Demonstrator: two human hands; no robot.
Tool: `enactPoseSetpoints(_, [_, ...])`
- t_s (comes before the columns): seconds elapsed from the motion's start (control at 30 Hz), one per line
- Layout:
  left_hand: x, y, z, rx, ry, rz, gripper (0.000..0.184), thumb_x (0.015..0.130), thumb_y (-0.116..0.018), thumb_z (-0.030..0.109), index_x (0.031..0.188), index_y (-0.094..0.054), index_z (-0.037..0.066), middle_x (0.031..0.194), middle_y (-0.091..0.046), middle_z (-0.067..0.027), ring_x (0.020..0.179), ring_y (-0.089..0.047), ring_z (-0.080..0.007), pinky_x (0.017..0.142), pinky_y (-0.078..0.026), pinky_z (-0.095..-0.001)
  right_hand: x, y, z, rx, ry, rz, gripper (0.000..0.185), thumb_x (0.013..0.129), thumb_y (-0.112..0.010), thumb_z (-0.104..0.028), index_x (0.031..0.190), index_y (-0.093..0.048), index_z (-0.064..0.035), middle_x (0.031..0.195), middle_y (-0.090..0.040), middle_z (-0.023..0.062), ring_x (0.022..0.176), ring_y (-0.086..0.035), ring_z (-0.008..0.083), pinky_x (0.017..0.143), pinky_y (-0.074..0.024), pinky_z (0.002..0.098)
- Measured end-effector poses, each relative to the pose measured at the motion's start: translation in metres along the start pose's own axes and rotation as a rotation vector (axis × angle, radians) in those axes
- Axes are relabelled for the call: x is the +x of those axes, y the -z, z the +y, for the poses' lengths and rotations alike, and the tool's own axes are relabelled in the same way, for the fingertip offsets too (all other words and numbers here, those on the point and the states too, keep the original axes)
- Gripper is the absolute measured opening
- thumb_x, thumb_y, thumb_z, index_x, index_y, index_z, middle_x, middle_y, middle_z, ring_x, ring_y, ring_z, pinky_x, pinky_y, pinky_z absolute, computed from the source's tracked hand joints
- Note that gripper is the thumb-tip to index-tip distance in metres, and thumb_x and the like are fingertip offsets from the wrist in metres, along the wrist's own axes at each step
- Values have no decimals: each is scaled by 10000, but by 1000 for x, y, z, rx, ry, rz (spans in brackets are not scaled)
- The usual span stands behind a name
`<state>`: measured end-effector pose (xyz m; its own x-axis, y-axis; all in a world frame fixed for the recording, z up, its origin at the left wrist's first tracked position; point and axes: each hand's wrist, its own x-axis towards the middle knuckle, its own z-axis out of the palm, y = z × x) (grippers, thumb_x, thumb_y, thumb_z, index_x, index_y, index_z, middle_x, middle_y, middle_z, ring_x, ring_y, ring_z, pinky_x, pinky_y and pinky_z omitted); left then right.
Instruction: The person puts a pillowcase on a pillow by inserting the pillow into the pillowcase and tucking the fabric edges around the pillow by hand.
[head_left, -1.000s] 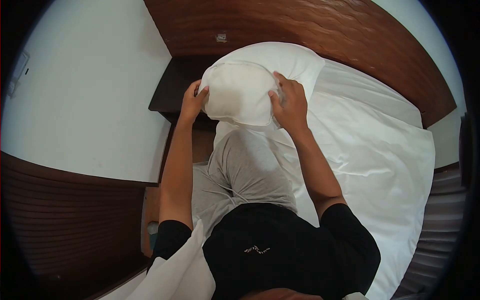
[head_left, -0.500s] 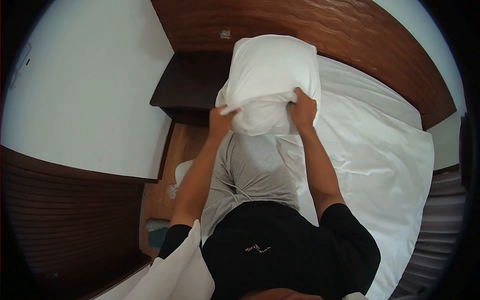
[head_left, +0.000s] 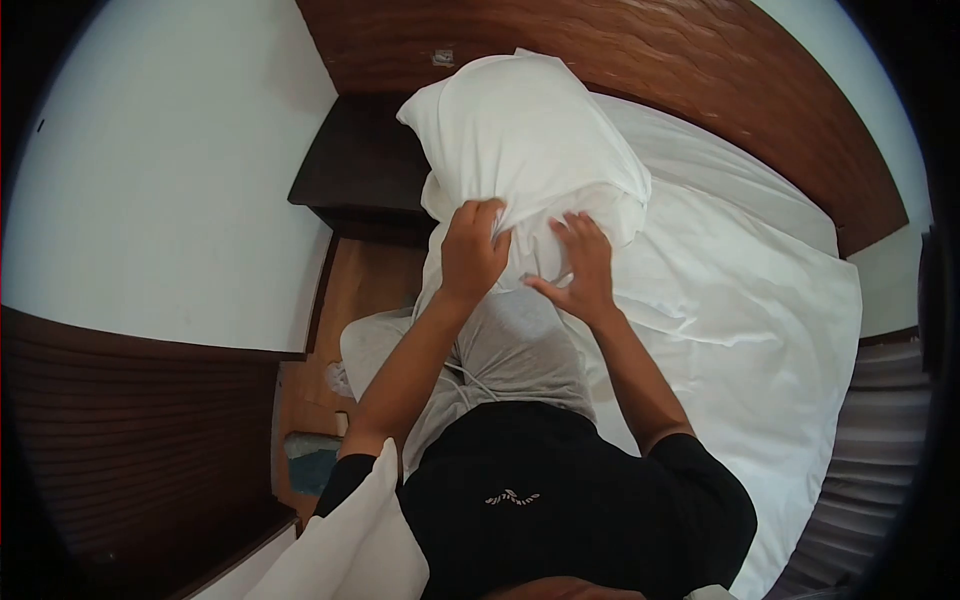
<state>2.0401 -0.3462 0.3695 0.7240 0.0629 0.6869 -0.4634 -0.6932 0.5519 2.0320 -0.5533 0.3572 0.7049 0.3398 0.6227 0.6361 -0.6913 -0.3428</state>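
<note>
A white pillow (head_left: 530, 130) in a loose white pillowcase lies tilted in front of me, its near end close to my grey-trousered knee. My left hand (head_left: 474, 250) is closed on the near edge of the pillowcase, where the cloth bunches under the fingers. To the right, my right hand (head_left: 582, 262) hovers by the near end of the pillow with fingers spread and thumb apart, holding nothing. Whether its fingertips touch the fabric I cannot tell.
The bed with its white sheet (head_left: 740, 370) extends to the right, below a brown wooden headboard (head_left: 680, 60). A dark nightstand (head_left: 365, 160) stands left of the pillow. White cloth (head_left: 335, 530) hangs over my left shoulder. Grey curtains (head_left: 870, 450) are at the far right.
The pillow has turned, its far left corner now out over the nightstand. My right hand has let go of the pillowcase and opened; my left hand has moved right and slightly nearer the middle.
</note>
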Motion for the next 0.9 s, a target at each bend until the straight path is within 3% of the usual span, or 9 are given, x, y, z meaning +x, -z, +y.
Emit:
enactPoseSetpoints(0.1, [22,-32,-1,2,-70,-17,113,863,-666,34,969,-628,35,908,-659,-167,870,-646,-394,734,-503,-456,6,-17,-1,-184,-39,-152,885,707,-842,-560,1441,-570,-146,1535,-428,204,1511,-265,450,1191,-210,651])
enactPoseSetpoints(0.2, [33,-40,18,-97,124,-185,100,931,-606,63,1018,-631,22,860,-657,-200,812,-649,-419,703,-508,-470,18,-45,13,-245,-33,-144,835,723,-837,-495,1441,-571,-162,1561,-403,212,1537,-213,454,1196,-168,685])
enactPoseSetpoints(0.23, [32,-42,25,-189,84,-176,130,977,-584,125,1024,-633,14,804,-639,-220,757,-640,-438,675,-504,-485,22,-59,22,-286,-5,-139,747,771,-795,-434,1416,-589,-118,1540,-443,225,1476,-320,469,1154,-217,700])
enactPoseSetpoints(0.33, [16,-41,50,-382,-67,-179,138,990,-573,146,948,-610,19,762,-618,-214,725,-622,-447,664,-497,-501,37,-95,41,-265,17,-109,749,766,-797,-430,1412,-588,-115,1535,-447,221,1467,-331,469,1156,-223,691])
enactPoseSetpoints(0.53, [15,3,60,-450,-1,-361,160,1017,-571,147,986,-637,5,771,-627,-188,703,-627,-390,651,-486,-401,73,-134,58,-30,-74,-34,753,755,-800,-423,1405,-585,-109,1525,-455,214,1450,-351,468,1159,-236,675])
enactPoseSetpoints(0.57, [22,5,55,-438,20,-332,146,994,-598,147,935,-598,13,751,-593,-203,705,-603,-437,637,-469,-454,75,-133,57,19,-89,-32,754,753,-801,-421,1404,-585,-107,1523,-456,212,1447,-355,468,1160,-238,672])
enactPoseSetpoints(0.67, [29,6,20,-389,205,-199,143,990,-611,143,943,-597,9,785,-610,-189,729,-616,-408,665,-471,-441,72,-108,51,99,-39,-54,756,748,-803,-418,1400,-583,-104,1518,-460,209,1438,-365,468,1161,-244,664])
enactPoseSetpoints(0.7, [30,7,6,-332,195,-195,146,991,-611,145,944,-598,8,800,-615,-187,739,-618,-400,675,-471,-438,71,-82,44,25,46,-74,821,717,-817,-539,1353,-607,-65,1467,-497,231,1383,-416,477,1146,-297,610])
enactPoseSetpoints(0.9, [27,13,-18,-258,254,-324,149,985,-626,142,943,-601,2,813,-594,-172,765,-610,-366,705,-468,-429,30,-20,80,-119,-200,223,911,558,-952,-474,1266,-637,4,1364,-568,249,1251,-517,481,1077,-392,549])
